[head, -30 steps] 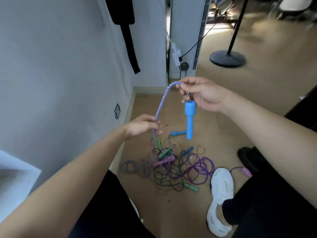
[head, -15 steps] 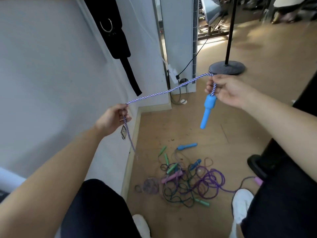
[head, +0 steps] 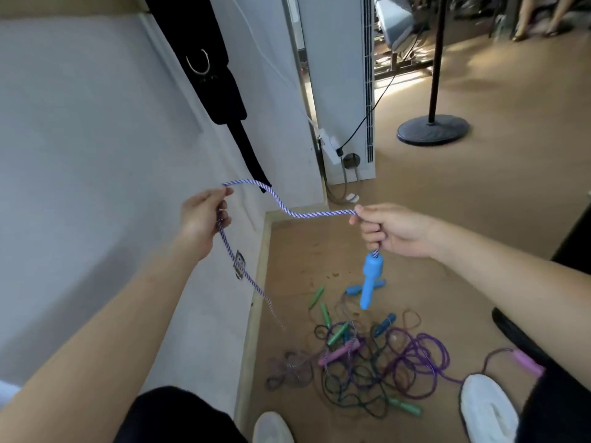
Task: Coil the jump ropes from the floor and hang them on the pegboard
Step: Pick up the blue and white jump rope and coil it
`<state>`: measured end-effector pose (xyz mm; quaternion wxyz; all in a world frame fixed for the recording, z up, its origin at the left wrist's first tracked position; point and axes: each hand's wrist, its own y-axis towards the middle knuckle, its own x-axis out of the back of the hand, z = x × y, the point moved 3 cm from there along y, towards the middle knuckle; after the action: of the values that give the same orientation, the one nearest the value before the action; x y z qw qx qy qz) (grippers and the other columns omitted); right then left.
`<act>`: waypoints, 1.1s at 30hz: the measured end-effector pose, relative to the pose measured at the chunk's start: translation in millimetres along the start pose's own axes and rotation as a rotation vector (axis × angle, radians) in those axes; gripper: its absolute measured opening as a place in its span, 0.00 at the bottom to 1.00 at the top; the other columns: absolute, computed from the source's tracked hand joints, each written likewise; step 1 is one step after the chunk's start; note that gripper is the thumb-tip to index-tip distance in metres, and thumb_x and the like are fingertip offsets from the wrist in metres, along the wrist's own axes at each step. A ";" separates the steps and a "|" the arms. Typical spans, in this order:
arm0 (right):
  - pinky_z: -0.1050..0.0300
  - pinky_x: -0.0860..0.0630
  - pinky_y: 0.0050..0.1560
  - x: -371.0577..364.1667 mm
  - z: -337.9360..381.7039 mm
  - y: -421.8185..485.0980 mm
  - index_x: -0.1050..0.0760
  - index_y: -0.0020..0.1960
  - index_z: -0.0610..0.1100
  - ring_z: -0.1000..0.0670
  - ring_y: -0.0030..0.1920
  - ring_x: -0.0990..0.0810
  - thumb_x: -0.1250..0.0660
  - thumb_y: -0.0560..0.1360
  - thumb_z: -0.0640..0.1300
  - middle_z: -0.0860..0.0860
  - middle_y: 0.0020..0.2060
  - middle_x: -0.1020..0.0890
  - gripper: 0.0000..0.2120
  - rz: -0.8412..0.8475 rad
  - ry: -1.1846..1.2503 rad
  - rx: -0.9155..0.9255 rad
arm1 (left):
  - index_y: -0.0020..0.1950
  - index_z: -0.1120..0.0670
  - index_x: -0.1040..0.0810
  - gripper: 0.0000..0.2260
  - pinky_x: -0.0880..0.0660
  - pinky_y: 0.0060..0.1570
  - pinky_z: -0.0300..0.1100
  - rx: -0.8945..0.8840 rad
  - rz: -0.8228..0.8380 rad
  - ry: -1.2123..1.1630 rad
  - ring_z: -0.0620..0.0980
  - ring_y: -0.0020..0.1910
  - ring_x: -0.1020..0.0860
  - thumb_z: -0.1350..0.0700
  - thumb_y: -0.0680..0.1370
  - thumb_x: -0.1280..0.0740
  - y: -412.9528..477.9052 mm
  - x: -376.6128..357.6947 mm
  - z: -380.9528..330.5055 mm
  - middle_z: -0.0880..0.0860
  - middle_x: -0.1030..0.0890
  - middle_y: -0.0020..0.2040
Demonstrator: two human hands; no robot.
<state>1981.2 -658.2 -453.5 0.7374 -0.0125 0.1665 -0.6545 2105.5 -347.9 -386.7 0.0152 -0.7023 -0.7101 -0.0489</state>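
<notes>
The striped jump rope sags limp between both hands, its tail trailing to the tangled pile on the floor by the wall. Right hand clenches cord above the dangling blue handle; left hand pinches it. Light, floppy, probably snag-prone: gather loops near the handle.

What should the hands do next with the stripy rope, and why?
Probably bring the left hand across to the right hand, so the striped rope between them folds into a loop. The right hand grips it just above the blue handle, and the rest trails from the left hand to the floor.
</notes>
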 end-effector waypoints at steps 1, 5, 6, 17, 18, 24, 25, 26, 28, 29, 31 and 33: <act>0.59 0.39 0.32 1.1 -3.9 4.5 0.27 0.46 0.43 0.53 0.28 0.43 0.43 0.84 0.48 0.54 0.26 0.40 0.13 -0.044 0.102 0.003 | 0.49 0.57 0.17 0.08 0.28 0.31 0.38 0.034 0.019 0.095 0.46 0.27 0.31 0.56 0.82 0.34 1.2 3.0 22.8 0.51 0.29 0.33; 0.61 0.38 0.28 10.6 -7.2 15.0 0.30 0.41 0.47 0.55 0.24 0.42 0.43 0.83 0.51 0.55 0.24 0.37 0.14 -0.172 0.470 -0.016 | 0.56 0.62 0.18 0.10 0.29 0.33 0.37 0.118 0.173 0.352 0.45 0.26 0.29 0.60 0.84 0.39 -3.4 14.4 101.8 0.54 0.27 0.37; 0.61 0.38 0.29 13.7 -6.8 16.5 0.30 0.41 0.47 0.55 0.23 0.41 0.43 0.83 0.50 0.55 0.24 0.37 0.14 -0.182 0.512 -0.010 | 0.55 0.61 0.17 0.10 0.28 0.34 0.35 0.128 0.265 0.420 0.46 0.29 0.28 0.61 0.84 0.38 -6.5 15.6 115.2 0.55 0.25 0.38; 0.63 0.37 0.30 49.0 -5.2 28.1 0.30 0.40 0.47 0.55 0.26 0.38 0.42 0.83 0.46 0.54 0.25 0.34 0.13 -0.456 0.398 0.065 | 0.52 0.60 0.18 0.08 0.21 0.43 0.39 0.196 0.396 0.478 0.52 0.37 0.22 0.61 0.83 0.36 -3.7 41.7 145.9 0.53 0.22 0.35; 0.62 0.34 0.29 49.7 -7.6 27.6 0.29 0.39 0.47 0.54 0.27 0.37 0.37 0.82 0.44 0.53 0.26 0.32 0.12 -0.511 0.168 0.069 | 0.50 0.60 0.18 0.08 0.20 0.46 0.43 0.182 0.345 0.421 0.50 0.35 0.23 0.61 0.83 0.36 -1.7 42.8 143.0 0.52 0.22 0.34; 0.57 0.28 0.43 62.5 -18.5 28.8 0.26 0.38 0.48 0.48 0.39 0.25 0.25 0.72 0.41 0.50 0.36 0.23 0.10 -0.680 -0.907 0.188 | 0.49 0.56 0.20 0.07 0.21 0.33 0.35 0.131 -0.052 0.293 0.47 0.27 0.25 0.59 0.83 0.37 14.5 63.3 129.5 0.53 0.26 0.37; 0.58 0.29 0.43 62.1 -19.2 28.7 0.26 0.39 0.48 0.49 0.38 0.24 0.25 0.72 0.41 0.49 0.37 0.22 0.10 -0.660 -0.937 0.218 | 0.50 0.57 0.21 0.06 0.23 0.31 0.34 0.146 -0.078 0.321 0.45 0.24 0.25 0.59 0.83 0.37 15.5 66.6 131.3 0.53 0.25 0.37; 0.59 0.29 0.41 59.9 -20.5 28.7 0.25 0.39 0.47 0.52 0.36 0.24 0.24 0.72 0.40 0.48 0.36 0.22 0.10 -0.608 -0.941 0.244 | 0.51 0.57 0.21 0.05 0.23 0.30 0.35 0.165 -0.085 0.350 0.44 0.22 0.26 0.59 0.83 0.36 15.5 68.5 133.4 0.53 0.25 0.37; 0.64 0.26 0.36 48.3 -24.1 25.9 0.23 0.40 0.42 0.58 0.30 0.22 0.25 0.73 0.39 0.47 0.33 0.20 0.08 -0.427 -0.848 0.237 | 0.50 0.57 0.21 0.04 0.24 0.28 0.35 0.193 -0.079 0.380 0.46 0.22 0.26 0.59 0.82 0.34 15.4 69.5 136.8 0.54 0.25 0.37; 0.65 0.24 0.36 41.7 -27.1 24.0 0.22 0.42 0.40 0.59 0.29 0.20 0.26 0.74 0.39 0.46 0.34 0.19 0.06 -0.342 -0.728 0.199 | 0.51 0.58 0.21 0.04 0.24 0.27 0.34 0.198 -0.075 0.386 0.48 0.24 0.27 0.59 0.81 0.34 15.4 69.1 137.3 0.54 0.25 0.37; 0.61 0.19 0.40 32.8 -32.8 21.6 0.21 0.47 0.37 0.52 0.35 0.15 0.30 0.78 0.43 0.44 0.38 0.16 0.08 -0.242 -0.401 0.100 | 0.53 0.59 0.20 0.05 0.24 0.29 0.35 0.194 -0.068 0.403 0.50 0.26 0.28 0.58 0.81 0.33 16.6 66.3 136.5 0.54 0.24 0.37; 0.57 0.18 0.44 28.7 -36.0 22.6 0.22 0.48 0.39 0.49 0.38 0.15 0.35 0.80 0.46 0.45 0.38 0.15 0.10 -0.235 -0.090 0.023 | 0.54 0.59 0.20 0.06 0.23 0.31 0.37 0.184 -0.057 0.427 0.51 0.28 0.28 0.58 0.81 0.33 17.1 62.5 136.3 0.54 0.24 0.38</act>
<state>1996.0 -675.6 -499.4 0.6625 -0.0527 0.1233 -0.7369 2128.2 -273.1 -515.9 0.2278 -0.6514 -0.7116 -0.1318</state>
